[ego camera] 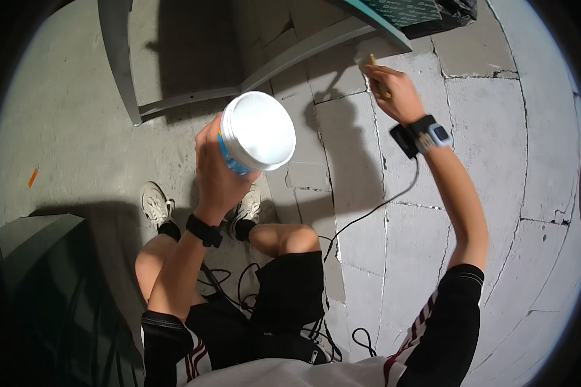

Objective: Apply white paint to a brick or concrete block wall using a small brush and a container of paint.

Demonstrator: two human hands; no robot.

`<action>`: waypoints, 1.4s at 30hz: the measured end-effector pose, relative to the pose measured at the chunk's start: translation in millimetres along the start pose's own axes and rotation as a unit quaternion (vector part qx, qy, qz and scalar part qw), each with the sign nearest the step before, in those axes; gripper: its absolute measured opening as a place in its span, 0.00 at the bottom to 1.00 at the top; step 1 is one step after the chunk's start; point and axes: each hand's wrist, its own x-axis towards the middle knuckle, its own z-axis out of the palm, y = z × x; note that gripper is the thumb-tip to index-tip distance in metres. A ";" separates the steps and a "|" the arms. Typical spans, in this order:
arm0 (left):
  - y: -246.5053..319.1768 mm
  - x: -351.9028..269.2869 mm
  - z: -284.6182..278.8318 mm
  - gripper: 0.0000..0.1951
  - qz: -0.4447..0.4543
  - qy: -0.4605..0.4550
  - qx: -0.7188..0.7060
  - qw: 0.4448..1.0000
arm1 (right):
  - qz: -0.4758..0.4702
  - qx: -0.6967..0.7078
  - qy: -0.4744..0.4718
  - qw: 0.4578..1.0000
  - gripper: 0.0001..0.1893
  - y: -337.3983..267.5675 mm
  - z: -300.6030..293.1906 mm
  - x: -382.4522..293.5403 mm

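My left hand (220,176) grips a round white plastic tub (256,130) with a blue label, tilted toward me. Its top shows smooth white; whether that is the bare inside or a white filling I cannot tell. Up at the right, my right hand (397,92) pinches a brush (372,60) by its yellowish wooden handle. The brush head is blurred and is at a wall of pale blocks (411,150), close below a grey-green table edge. Cracks and joints run between the blocks. A shadow of my arm and hand falls on them.
A metal frame leg (116,63) and crossbar (193,99) stand ahead. A green box (409,12) and black plastic bag (457,14) sit at top right. Black cables (358,217) trail from my right wrist past my legs. A dark green bin-like object (68,290) is at lower left.
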 end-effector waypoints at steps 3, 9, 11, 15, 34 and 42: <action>2.1 -5.7 8.2 0.59 -0.024 -0.025 -0.018 0.999 | -0.010 -0.023 -0.004 1.000 0.07 27.7 22.5 5.3; 5.2 1.0 3.8 0.58 -0.023 -0.022 -0.026 0.999 | 0.102 -0.202 0.035 0.973 0.06 -8.2 -16.1 -20.6; 1.5 1.9 1.1 0.58 -0.028 -0.008 -0.005 1.000 | 0.124 -0.135 -0.012 0.983 0.09 -26.5 -23.0 -18.1; -2.1 -2.1 12.1 0.57 -0.002 0.007 -0.019 1.000 | 0.021 -0.017 -0.014 1.000 0.06 3.9 9.8 6.3; 4.0 -11.2 11.4 0.57 -0.011 -0.012 -0.014 1.000 | 0.052 -0.106 0.113 0.987 0.07 23.4 25.4 18.5; 4.5 -5.6 8.2 0.60 0.021 0.024 -0.027 0.999 | 0.079 -0.099 0.041 0.991 0.06 -22.1 -16.9 -41.5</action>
